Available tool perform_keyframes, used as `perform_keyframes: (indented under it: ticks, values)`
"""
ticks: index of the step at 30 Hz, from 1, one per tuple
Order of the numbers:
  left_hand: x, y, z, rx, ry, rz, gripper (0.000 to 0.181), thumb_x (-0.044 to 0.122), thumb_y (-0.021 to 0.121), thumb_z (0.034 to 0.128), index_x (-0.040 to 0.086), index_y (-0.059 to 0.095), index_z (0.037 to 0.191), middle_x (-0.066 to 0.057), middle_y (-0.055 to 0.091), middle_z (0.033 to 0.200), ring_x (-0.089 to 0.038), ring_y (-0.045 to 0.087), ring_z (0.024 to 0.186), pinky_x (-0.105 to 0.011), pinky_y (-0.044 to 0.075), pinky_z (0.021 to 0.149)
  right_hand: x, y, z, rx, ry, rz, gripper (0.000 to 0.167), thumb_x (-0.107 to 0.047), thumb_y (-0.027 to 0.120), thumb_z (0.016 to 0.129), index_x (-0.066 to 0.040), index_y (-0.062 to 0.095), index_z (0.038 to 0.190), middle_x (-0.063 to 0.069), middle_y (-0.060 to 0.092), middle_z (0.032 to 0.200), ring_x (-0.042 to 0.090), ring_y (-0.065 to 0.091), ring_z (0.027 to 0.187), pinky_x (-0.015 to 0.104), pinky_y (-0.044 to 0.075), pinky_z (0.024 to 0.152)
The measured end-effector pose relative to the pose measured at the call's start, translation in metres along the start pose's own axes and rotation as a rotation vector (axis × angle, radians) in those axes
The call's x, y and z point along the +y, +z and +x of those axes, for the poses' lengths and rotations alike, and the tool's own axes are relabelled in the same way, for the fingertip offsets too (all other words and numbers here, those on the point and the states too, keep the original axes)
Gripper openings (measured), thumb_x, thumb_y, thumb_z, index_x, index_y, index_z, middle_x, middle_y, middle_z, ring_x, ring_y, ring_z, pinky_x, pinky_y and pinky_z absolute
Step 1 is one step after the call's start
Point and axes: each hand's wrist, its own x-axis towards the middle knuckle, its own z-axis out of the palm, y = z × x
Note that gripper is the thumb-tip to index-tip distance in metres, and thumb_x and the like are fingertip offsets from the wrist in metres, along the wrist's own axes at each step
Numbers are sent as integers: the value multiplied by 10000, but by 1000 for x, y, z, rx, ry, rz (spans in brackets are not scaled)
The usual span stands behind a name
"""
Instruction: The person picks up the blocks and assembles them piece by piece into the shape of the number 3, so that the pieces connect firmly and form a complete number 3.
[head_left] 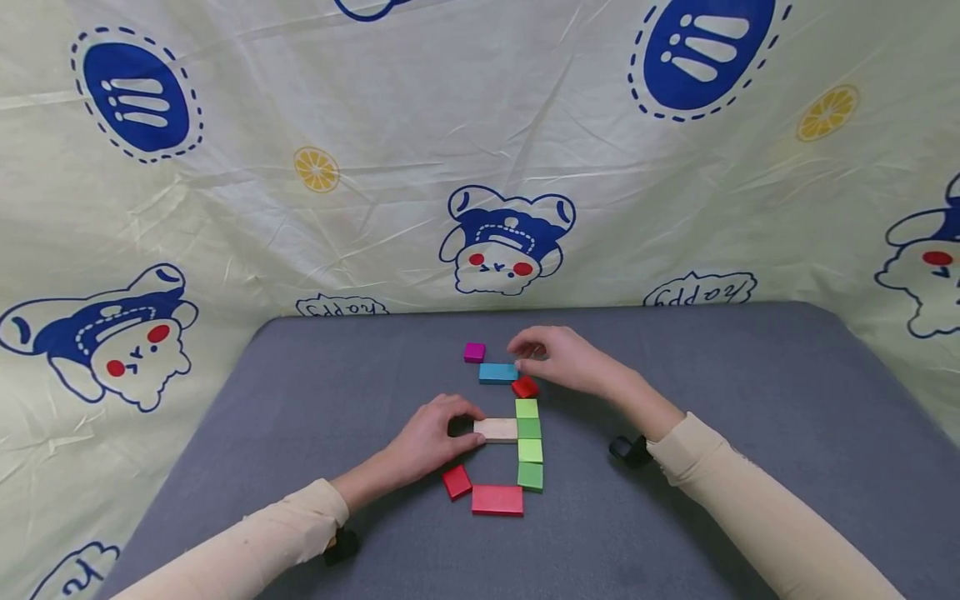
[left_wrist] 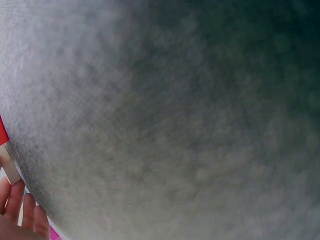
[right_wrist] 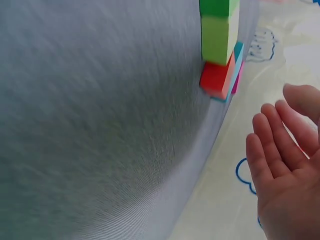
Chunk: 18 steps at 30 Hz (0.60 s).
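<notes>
My left hand (head_left: 435, 433) pinches the left end of a plain wooden block (head_left: 497, 430) between thumb and fingers. That block's right end meets a column of light and dark green blocks (head_left: 529, 451). Only fingertips (left_wrist: 16, 192) and a bit of the wooden block (left_wrist: 9, 167) show in the left wrist view. Close to the right end of a blue block (head_left: 498, 373), my right hand (head_left: 562, 358) hovers with loosely bent fingers. Nothing lies in its palm in the right wrist view. A small red block (head_left: 525, 387) sits turned at an angle between the blue block and the green column.
At the far end lies a magenta block (head_left: 475, 352). Nearer me, a long red block (head_left: 497, 500) sits by the column's foot, with a tilted red block (head_left: 457, 482) to its left. A grey cloth (head_left: 720, 517) covers the table; a printed sheet (head_left: 390, 233) hangs behind it.
</notes>
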Motion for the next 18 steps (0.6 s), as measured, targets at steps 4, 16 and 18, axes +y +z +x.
perform_keyframes:
  ticks: [4,16,18]
  values:
    - [0,1,0,4,8,4,248,252,721,905,187,698,1144,87,634,1081,-111,520,1028,-367,463,904,-7,4,-16,22,-28,-4,311,-174,691,930,-80,658,1225,49,648,1154,196,581,1039,426,478,939]
    - [2,0,-1,10,3,4,243,230,725,901,185,702,1138,91,639,1082,-110,521,1035,-373,458,910,-15,17,-54,-42,-86,-15,311,-157,700,923,-113,661,1229,-9,638,1153,207,587,1053,425,489,926]
    - [2,0,-1,9,4,4,244,228,724,901,183,702,1140,86,640,1086,-113,522,1039,-375,459,913,-15,19,-59,-47,-92,-21,316,-157,701,921,-127,660,1233,-21,633,1172,201,580,1061,426,484,932]
